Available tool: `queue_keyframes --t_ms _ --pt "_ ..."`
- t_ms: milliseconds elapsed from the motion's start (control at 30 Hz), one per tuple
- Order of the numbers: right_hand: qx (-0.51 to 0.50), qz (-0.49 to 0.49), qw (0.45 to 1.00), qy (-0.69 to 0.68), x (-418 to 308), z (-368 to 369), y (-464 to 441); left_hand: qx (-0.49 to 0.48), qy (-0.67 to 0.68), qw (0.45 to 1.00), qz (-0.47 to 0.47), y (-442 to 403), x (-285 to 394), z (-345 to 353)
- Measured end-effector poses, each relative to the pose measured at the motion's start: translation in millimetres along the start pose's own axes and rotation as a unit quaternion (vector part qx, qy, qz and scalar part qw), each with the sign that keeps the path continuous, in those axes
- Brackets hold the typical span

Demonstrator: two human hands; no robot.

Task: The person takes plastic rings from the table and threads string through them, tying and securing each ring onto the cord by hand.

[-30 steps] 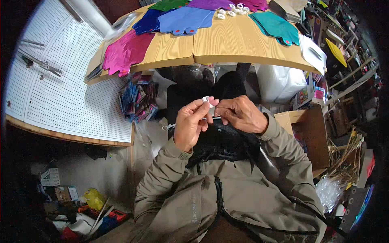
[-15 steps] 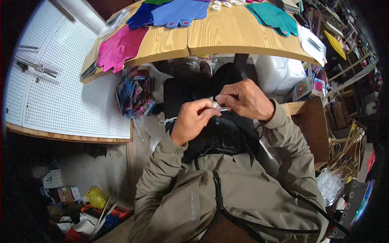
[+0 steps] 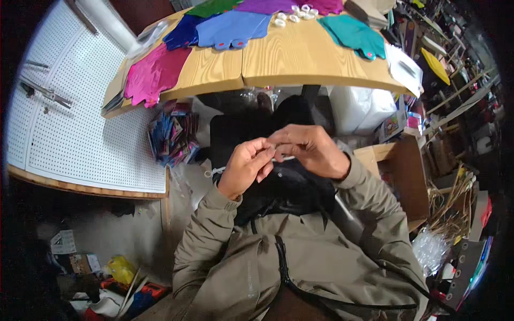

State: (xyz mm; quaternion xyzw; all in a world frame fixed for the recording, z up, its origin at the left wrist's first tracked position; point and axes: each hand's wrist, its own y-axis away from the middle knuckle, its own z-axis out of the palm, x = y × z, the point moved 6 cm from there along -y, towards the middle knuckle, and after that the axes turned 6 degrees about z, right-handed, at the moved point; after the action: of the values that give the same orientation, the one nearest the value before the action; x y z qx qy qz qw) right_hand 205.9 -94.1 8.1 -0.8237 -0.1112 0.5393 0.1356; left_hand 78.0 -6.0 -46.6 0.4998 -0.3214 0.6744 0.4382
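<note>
Left hand point(image 3: 242, 167) and right hand point(image 3: 316, 151) meet at the fingers

The left grip pinches a small piece point(image 3: 273, 152), mostly hidden; whether the right grip clasps it, I cannot tell. White cord point(image 3: 215, 172) lies beside the left hand. Beyond, the worktop point(image 3: 305, 68) bears white rings point(image 3: 294, 18).

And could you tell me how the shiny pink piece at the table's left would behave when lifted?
The pink piece would probably droop, since it looks thin and creased; its gloss hints it might slip, and its thinness suggests little weight.
</note>
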Motion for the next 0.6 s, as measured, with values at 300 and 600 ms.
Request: queue_keyframes --t_ms 300,600 --pt "-0.050 0.202 0.951 -0.230 30.5 -23.4 -17.0 -0.088 0.029 0.992 -0.089 -38.4 18.0 -2.0" --pt "0.056 0.268 0.954 -0.118 36.8 -104.7 -76.6 0.035 0.209 0.977 -0.013 -96.3 38.7 -21.4"
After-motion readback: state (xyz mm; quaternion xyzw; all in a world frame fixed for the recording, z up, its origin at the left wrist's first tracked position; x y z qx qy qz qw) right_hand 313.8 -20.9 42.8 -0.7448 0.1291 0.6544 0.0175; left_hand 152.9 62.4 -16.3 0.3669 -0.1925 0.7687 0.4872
